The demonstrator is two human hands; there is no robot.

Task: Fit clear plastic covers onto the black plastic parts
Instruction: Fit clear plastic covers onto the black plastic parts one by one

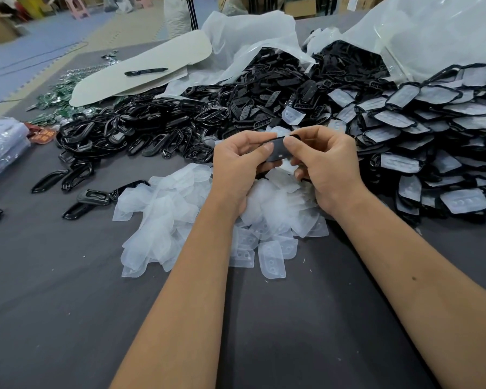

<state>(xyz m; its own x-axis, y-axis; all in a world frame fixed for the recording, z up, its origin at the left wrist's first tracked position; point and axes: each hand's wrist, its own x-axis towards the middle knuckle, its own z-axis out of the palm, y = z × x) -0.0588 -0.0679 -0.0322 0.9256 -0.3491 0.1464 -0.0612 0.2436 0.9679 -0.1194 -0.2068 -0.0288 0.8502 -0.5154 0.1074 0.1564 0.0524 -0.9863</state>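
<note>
Both hands hold one black plastic part [279,149] above the table's middle. My left hand [237,161] grips its left end with curled fingers and thumb. My right hand [324,161] pinches its right end, thumb on top. Whether a clear cover lies on it I cannot tell. Under my hands lies a heap of loose clear plastic covers [180,209]. Behind spreads a large pile of bare black parts [185,122]. To the right is a pile of black parts with clear covers fitted [421,130].
Everything rests on a dark grey table [68,304]. Open plastic bags [253,43] spill black parts at the back. A black marker [145,71] lies on a pale card. Green circuit boards [59,96] sit far left, a clear bagged stack [0,144] at the left edge.
</note>
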